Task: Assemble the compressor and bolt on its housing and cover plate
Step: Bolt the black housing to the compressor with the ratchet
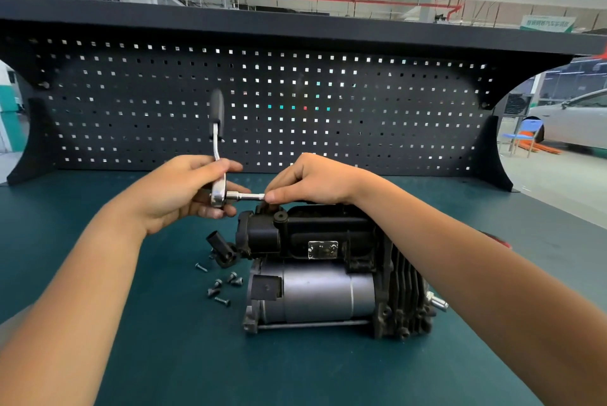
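Teal matting (180,356) under a black pegboard (361,110) carries the compressor (328,287), lying just below our hands. Our left hand (177,195) curls round the ratchet (218,197) head while our right hand (312,180) pinches its socket (246,197) tip; we should seat it squarely before turning. We count 1 ratchet, 1 compressor, 6 loose screws (232,277).
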{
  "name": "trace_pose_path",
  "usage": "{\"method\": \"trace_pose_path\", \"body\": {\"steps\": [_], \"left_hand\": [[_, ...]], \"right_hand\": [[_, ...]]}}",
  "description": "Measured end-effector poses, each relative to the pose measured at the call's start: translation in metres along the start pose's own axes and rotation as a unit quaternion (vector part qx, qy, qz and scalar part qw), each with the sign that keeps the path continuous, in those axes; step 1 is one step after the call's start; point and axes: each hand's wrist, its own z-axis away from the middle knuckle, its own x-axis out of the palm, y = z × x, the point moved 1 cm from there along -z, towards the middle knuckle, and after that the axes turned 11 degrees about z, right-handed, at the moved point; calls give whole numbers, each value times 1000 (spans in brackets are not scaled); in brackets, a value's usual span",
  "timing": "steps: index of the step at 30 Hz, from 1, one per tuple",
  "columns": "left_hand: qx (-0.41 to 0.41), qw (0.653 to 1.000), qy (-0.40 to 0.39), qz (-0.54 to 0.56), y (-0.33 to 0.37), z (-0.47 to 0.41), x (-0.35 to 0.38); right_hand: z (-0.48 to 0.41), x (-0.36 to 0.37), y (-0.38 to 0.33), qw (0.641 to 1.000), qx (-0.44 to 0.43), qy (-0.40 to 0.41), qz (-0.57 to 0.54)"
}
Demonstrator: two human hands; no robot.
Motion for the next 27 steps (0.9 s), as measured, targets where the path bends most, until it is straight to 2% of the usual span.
{"method": "trace_pose_path", "body": {"steps": [3,6,8,11,15,18,23,25,27], "left_hand": [[-64,995,64,36,-10,-10,12],[-54,993,70,80,-10,-12,15],[-15,996,9,92,-6,-10,11],[40,994,-99,39,-6,-2,-1],[75,987,-142,-3,-6,3,-8],[64,991,-118,-21,-6,-1,-7],[-20,999,21,-17,-10,-11,9],[-57,997,42,1,-13,-13,13],[-56,998,37,-9,-12,-12,12]], "right_hand": [[0,0,1,1000,0,21,0],[2,1,-1,1000,6,20,15],[3,-1,-2,999,24,22,11],[0,0,1,999,51,11,8],[0,1,1,999,31,-13,20],[1,2,1,999,26,-18,27],[0,0,-2,999,1,23,32],[0,1,-2,999,2,24,33],[0,2,-2,999,3,19,28]]}}
